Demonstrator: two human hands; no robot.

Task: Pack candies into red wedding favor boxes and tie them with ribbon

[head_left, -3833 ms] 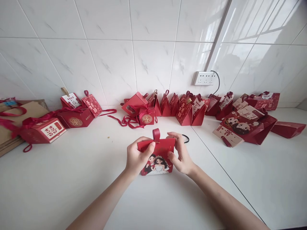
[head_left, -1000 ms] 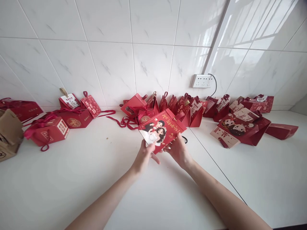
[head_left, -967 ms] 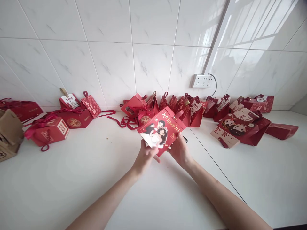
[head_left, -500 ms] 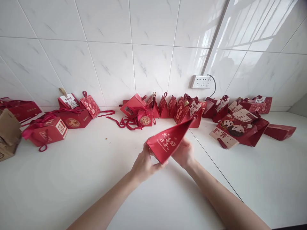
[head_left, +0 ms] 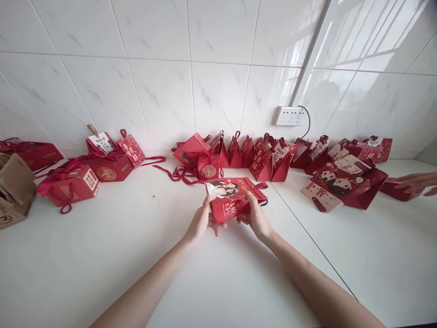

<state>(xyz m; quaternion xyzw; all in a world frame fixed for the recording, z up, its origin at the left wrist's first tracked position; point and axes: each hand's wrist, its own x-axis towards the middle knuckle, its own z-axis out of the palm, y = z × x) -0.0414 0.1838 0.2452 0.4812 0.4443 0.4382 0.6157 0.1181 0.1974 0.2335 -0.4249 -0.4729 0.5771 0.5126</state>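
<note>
A red gift box (head_left: 235, 200) with cartoon figures and light lettering is held just above the white tabletop at the centre. My left hand (head_left: 202, 217) grips its left end, thumb at the front corner and fingers below. On the right side, my right hand (head_left: 255, 217) has its thumb on the upper face and its fingers curled underneath. A dark red ribbon loop (head_left: 261, 185) sticks out at the box's right end.
Red boxes (head_left: 264, 161) line the tiled wall, with ribboned boxes (head_left: 73, 187) and a brown carton (head_left: 15, 191) at left. A large cartoon box (head_left: 351, 182) stands right. Another person's hand (head_left: 409, 182) touches a red box (head_left: 398, 191) at the far right.
The box in my hands has turned from a tilted triangular end view, so its cartoon face shows. My right hand has come round to its near side. Another person's hand has appeared at far right.
</note>
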